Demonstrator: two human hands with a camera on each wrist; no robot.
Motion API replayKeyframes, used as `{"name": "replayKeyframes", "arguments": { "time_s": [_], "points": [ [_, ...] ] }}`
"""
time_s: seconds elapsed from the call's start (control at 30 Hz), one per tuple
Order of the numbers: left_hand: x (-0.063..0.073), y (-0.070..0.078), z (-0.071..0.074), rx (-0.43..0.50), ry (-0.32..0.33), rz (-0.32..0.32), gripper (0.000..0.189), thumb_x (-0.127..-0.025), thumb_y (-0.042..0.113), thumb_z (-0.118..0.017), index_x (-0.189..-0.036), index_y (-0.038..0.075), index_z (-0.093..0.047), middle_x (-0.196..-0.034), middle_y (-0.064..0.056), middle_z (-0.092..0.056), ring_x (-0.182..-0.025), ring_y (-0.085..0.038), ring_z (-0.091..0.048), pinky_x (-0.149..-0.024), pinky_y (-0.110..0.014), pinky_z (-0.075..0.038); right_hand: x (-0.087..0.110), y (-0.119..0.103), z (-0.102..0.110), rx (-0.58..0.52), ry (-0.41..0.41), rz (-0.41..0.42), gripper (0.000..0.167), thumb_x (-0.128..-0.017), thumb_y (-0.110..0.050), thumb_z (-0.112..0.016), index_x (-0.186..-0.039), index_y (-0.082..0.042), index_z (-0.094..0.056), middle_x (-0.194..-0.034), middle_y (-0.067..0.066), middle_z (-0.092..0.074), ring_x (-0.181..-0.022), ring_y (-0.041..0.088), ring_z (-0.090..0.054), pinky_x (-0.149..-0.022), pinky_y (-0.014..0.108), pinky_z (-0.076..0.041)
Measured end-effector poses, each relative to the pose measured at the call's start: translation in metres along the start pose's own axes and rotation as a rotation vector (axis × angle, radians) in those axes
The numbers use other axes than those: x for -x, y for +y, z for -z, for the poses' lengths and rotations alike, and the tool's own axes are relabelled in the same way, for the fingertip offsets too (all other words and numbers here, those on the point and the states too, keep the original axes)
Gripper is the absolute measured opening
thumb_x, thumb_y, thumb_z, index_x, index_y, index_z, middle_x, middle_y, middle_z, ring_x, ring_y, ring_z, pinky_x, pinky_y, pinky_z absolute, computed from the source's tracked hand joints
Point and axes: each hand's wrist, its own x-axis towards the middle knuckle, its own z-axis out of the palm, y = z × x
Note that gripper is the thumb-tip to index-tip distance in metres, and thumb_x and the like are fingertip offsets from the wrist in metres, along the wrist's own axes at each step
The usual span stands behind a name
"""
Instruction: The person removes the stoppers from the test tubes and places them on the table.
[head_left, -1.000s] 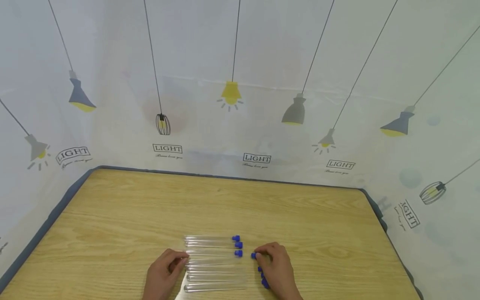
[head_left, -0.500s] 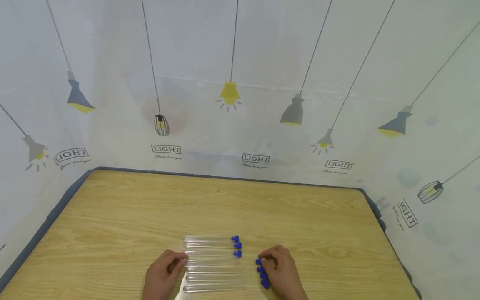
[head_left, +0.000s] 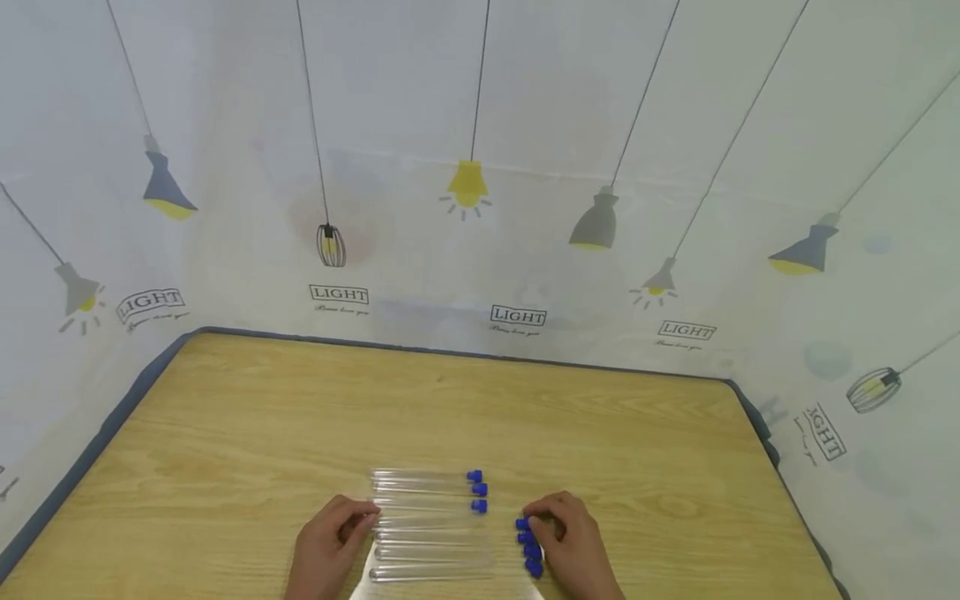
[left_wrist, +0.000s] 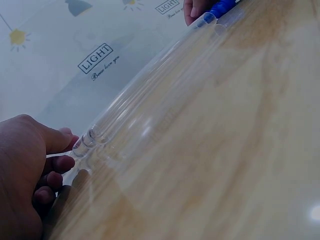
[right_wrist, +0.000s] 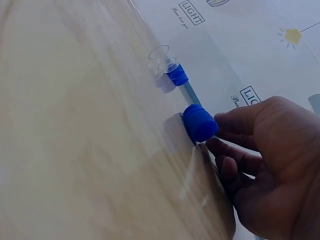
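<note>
Several clear test tubes [head_left: 431, 547] lie side by side on the wooden table in the head view, their mouths to the right. Blue stoppers [head_left: 479, 489] sit at the right ends of the three farthest tubes; how deep they go is unclear. My left hand [head_left: 330, 537] rests at the tubes' rounded ends, its relaxed fingertips touching the glass. To the right, several loose blue stoppers [head_left: 532, 552] stand in a short row. My right hand [head_left: 576, 537] pinches the row's farthest stopper [head_left: 522, 523] between thumb and index finger. The right wrist view shows those fingertips against a stopper [right_wrist: 201, 123].
The wooden table [head_left: 300, 417] stretches away beyond the tubes to a dark back edge. A pale sheet [head_left: 412, 100] printed with lamps and "LIGHT" labels hangs along its back and sides. Two uncapped tube mouths [right_wrist: 160, 52] face the right wrist camera.
A second ago my right hand held a blue stopper near the tube mouths. It has drawn back to the right, bringing the stopper to the row's far end. My left hand has stayed put.
</note>
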Motion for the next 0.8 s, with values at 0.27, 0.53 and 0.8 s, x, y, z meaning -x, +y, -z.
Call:
{"name": "replayKeyframes", "arguments": {
  "time_s": [0.27, 0.53, 0.8],
  "points": [
    [-0.002, 0.001, 0.000, -0.017, -0.005, 0.000, 0.021, -0.076, -0.002, -0.077, -0.086, 0.016, -0.071, -0.074, 0.017, -0.052, -0.059, 0.001, -0.043, -0.049, -0.019, -0.039, -0.001, 0.000, -0.002, -0.017, 0.040, 0.003, 0.013, -0.088, -0.016, -0.070, -0.094, -0.027, -0.071, -0.086, -0.013, -0.056, -0.072, 0.008, -0.044, -0.063, 0.023, -0.036],
    [-0.002, -0.001, -0.001, 0.026, 0.028, -0.025, 0.024, -0.075, -0.008, -0.076, -0.088, 0.011, -0.070, -0.073, 0.011, -0.053, -0.058, 0.000, -0.043, -0.050, -0.015, -0.037, -0.002, 0.000, -0.006, 0.013, 0.072, 0.010, 0.007, -0.091, -0.020, -0.068, -0.096, -0.024, -0.071, -0.086, -0.014, -0.055, -0.074, 0.007, -0.044, -0.064, 0.023, -0.037],
    [-0.001, -0.004, -0.003, 0.019, 0.097, 0.083, 0.025, -0.076, -0.011, -0.073, -0.096, 0.002, -0.067, -0.077, 0.006, -0.054, -0.063, -0.002, -0.048, -0.053, -0.015, -0.042, -0.003, -0.001, -0.014, -0.071, 0.135, -0.018, 0.009, -0.091, -0.017, -0.067, -0.096, -0.024, -0.071, -0.096, -0.017, -0.060, -0.092, 0.010, -0.050, -0.078, 0.029, -0.042]
  ]
}}
